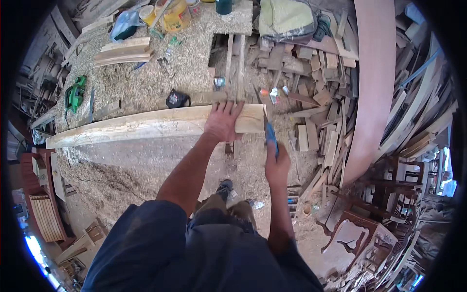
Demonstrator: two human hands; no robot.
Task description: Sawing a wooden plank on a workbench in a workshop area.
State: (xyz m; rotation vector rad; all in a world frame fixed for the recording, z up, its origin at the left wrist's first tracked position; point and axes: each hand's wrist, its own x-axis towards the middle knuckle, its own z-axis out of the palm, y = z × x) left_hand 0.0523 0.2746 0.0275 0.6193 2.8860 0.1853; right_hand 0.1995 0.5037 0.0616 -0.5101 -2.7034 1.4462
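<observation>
A long pale wooden board (160, 120) lies across the shavings-covered workbench, its right end jutting out past the bench's edge. My left hand (224, 121) presses down on the board near that end, fingers spread over its top. In my right hand (278, 168) is a hand saw (271, 134), gripped by its blue handle. The narrow dark blade runs along the board's right end and points away from me. Whether its teeth sit in the wood, I cannot tell.
A green power planer (75, 95) and a black cap (178, 99) rest on the workbench (141, 82). Behind them are short planks (123, 52) and a yellow bucket (173, 15). Wood offcuts (331, 131) pile up at the right, beside a wide brown panel (374, 73) and wooden chairs (362, 228).
</observation>
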